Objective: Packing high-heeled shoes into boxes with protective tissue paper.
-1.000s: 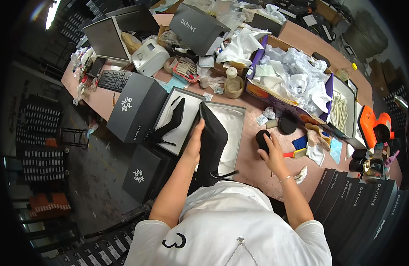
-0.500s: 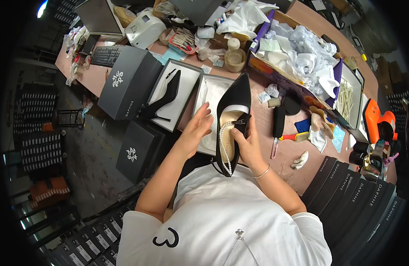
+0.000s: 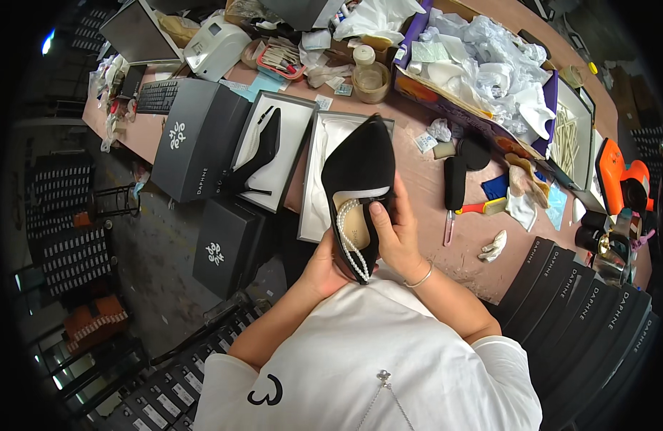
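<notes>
A black pointed-toe pump (image 3: 359, 159) is held up in front of my chest, its toe pointing away from me. Its insole is pale, and a string of pearls (image 3: 345, 224) runs along the opening. My right hand (image 3: 398, 233) grips the shoe's right side, thumb on the inner edge. Cupped at the heel end is my left hand (image 3: 322, 269); its fingers are partly hidden behind the shoe. Just beyond lies an open shoebox (image 3: 314, 205) with white lining. Left of it, another shoebox (image 3: 291, 128) holds a black high-heeled shoe (image 3: 270, 141) on its side.
Closed dark shoeboxes (image 3: 201, 140) stand at the left, and more are stacked (image 3: 586, 305) at the lower right. A purple carton (image 3: 457, 108) full of crumpled tissue sits at the back right. A black-handled brush (image 3: 453, 190) and an orange tape dispenser (image 3: 622, 176) lie on the table.
My left hand has moved from open beside the shoe down to its heel end. The shoe has tilted, showing more of its toe top, and has shifted slightly left.
</notes>
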